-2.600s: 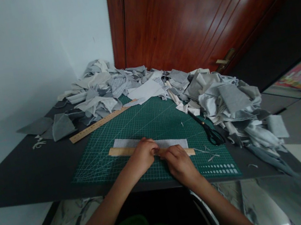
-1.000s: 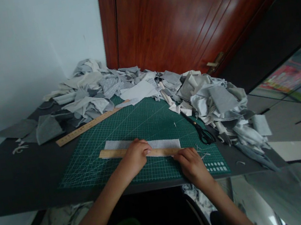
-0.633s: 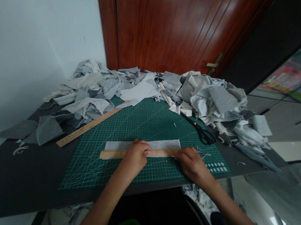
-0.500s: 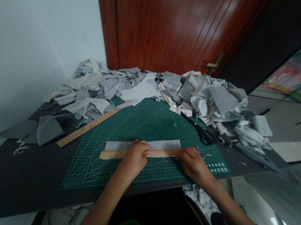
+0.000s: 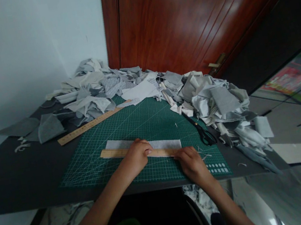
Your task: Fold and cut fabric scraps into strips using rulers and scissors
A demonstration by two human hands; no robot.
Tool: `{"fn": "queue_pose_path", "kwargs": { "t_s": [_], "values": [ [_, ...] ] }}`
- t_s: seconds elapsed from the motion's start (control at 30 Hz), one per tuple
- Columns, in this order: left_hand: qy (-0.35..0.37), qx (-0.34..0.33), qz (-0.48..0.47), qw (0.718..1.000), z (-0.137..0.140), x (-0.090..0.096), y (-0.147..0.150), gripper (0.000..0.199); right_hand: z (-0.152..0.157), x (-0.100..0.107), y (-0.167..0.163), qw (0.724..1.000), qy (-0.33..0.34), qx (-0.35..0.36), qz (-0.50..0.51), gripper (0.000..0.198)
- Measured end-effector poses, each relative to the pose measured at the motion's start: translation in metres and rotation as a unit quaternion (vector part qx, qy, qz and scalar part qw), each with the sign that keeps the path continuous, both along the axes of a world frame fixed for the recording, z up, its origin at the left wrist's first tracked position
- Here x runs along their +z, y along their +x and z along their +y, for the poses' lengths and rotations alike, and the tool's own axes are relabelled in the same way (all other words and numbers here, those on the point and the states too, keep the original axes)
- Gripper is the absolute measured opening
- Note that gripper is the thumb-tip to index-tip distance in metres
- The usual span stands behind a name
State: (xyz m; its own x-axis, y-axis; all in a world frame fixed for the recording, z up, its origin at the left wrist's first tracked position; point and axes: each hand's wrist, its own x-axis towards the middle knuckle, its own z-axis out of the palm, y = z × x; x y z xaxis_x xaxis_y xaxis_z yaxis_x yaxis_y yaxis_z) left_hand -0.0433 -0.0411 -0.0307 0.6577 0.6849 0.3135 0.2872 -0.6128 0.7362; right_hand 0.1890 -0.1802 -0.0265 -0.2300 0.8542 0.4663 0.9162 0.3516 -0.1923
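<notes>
At the left, a spare ruler (image 5: 83,129) lies slantwise over the far left edge of the green mat (image 5: 87,166) on my table (image 5: 8,184). Right of it, near the table's front edge, the thin wooden ruler (image 5: 111,153) lies flat along a strip of grey cloth (image 5: 161,143), both on the mat's near half. I'd expect the ruler to be light, stiff and a bit slippery on fabric, best pressed at its middle and right end; the cloth looks soft, easily creased, and better taken by its corners. My left hand (image 5: 139,154) is bunched, fingers nearly closed, bearing down mid-ruler. My right hand (image 5: 191,161) curls in at the ruler's right end, by the cloth's near right corner; I can't tell what, if anything, it pinches. Farther right, scissors (image 5: 205,134) lie across the mat's right edge.
</notes>
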Motion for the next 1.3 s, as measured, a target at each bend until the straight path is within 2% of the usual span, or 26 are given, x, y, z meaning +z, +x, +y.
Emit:
{"fn": "queue_pose_path", "kwargs": {
  "t_s": [0.17, 0.33, 0.47, 0.63, 0.8, 0.93, 1.13, 1.3],
  "values": [
    [0.004, 0.004, 0.008, 1.0, 0.0, -0.001, 0.0, 0.03, 0.01, 0.002, -0.015, 1.0, -0.007, 0.026, 0.009, 0.018],
    [0.015, 0.004, 0.018, 1.0, 0.0, 0.001, -0.001, 0.029, 0.016, 0.006, -0.03, 0.999, 0.008, 0.018, -0.035, 0.022],
    [0.015, -0.004, 0.004, 1.0, 0.0, 0.001, -0.001, 0.029, 0.009, 0.009, -0.023, 0.998, -0.006, -0.003, -0.066, 0.028],
    [0.008, 0.008, 0.0, 1.0, 0.0, -0.002, 0.0, 0.029, -0.007, 0.01, 0.001, 0.994, -0.014, -0.023, -0.106, 0.029],
    [0.003, 0.011, -0.004, 1.0, 0.0, -0.006, 0.001, 0.03, -0.012, 0.001, 0.019, 0.996, -0.004, -0.028, -0.086, 0.025],
    [0.008, 0.009, -0.011, 1.0, 0.001, -0.009, 0.001, 0.03, -0.006, -0.002, 0.016, 0.998, 0.0, -0.009, -0.057, 0.018],
    [0.006, 0.006, -0.018, 1.0, 0.0, -0.002, -0.001, 0.029, 0.004, 0.005, -0.006, 0.999, -0.017, 0.021, -0.03, 0.02],
    [0.001, -0.005, -0.013, 1.0, 0.0, 0.002, -0.002, 0.028, -0.001, 0.006, 0.001, 0.999, -0.009, -0.002, -0.05, 0.024]
  ]
}}
